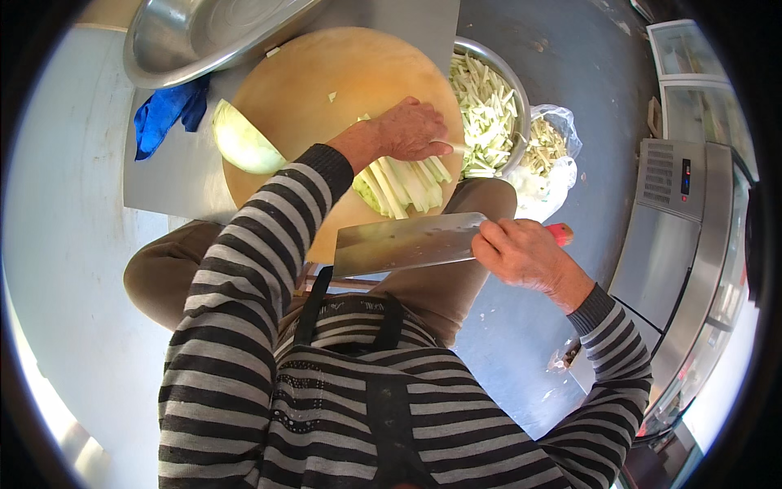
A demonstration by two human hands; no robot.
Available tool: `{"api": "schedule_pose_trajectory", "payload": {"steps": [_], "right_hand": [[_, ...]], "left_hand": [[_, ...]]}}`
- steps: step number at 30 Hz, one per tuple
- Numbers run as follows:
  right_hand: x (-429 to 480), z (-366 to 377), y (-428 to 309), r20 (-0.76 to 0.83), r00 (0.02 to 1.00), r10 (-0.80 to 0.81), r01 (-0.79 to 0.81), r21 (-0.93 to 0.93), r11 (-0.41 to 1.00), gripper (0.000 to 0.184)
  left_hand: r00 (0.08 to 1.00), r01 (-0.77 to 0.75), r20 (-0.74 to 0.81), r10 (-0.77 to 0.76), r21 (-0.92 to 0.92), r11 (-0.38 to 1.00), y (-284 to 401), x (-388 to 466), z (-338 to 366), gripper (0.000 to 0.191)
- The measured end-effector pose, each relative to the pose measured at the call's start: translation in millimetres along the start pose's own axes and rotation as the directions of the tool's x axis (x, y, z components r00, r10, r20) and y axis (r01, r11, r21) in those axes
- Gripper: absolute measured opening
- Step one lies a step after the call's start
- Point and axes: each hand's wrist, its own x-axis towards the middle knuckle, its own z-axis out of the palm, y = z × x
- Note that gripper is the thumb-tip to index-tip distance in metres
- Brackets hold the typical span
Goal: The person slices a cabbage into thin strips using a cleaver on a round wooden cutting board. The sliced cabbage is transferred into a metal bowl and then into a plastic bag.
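Note:
My left hand is over the right part of a round wooden chopping board. Between its thumb and curled fingers is a pale, blurred vegetable strip. Below that hand, a fanned stack of pale green vegetable slices lies on the board. My right hand grips a Chinese cleaver by its red handle. The broad blade is held at the board's near edge, above my lap, its tip pointing left. A large pale green vegetable piece, gourd-like with a smooth skin, rests at the board's left edge.
Right of the board stands a metal bowl full of cut strips. Beside it is a clear plastic bag with more cuttings. A large steel basin tilts at upper left, near a blue cloth. A stainless-steel appliance stands far right.

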Motion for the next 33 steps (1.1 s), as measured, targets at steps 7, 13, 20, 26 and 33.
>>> {"api": "schedule_pose_trajectory", "payload": {"steps": [7, 13, 20, 26, 33], "right_hand": [[14.8, -8.0, 26.3, -0.019, 0.999, -0.042, 0.042, -0.010, 0.999, 0.017], [52.4, -12.3, 67.8, 0.020, 0.990, -0.137, 0.137, -0.018, 0.990, 0.015], [89.0, 23.7, 101.3, 0.141, 0.960, -0.240, 0.238, 0.034, 0.971, 0.014], [92.0, 69.0, 113.0, 0.160, 0.964, -0.214, 0.207, 0.061, 0.976, 0.012], [90.5, 29.8, 96.7, 0.072, 0.985, -0.159, 0.156, 0.046, 0.987, 0.011]], "left_hand": [[0.929, -0.032, -0.326, -0.177, -0.547, 0.837, 4.9, -55.5, -36.5, 0.046], [0.904, 0.138, -0.305, -0.300, -0.457, 0.879, 78.8, -158.8, -75.5, 0.026], [0.803, 0.343, -0.473, -0.363, -0.133, 0.930, 86.6, -167.6, -27.1, 0.021], [0.757, 0.404, -0.514, -0.403, -0.118, 0.907, 76.9, -161.8, -4.2, 0.014], [0.758, 0.418, -0.522, -0.390, -0.069, 0.906, 85.2, -171.6, -28.9, 0.022]]}}
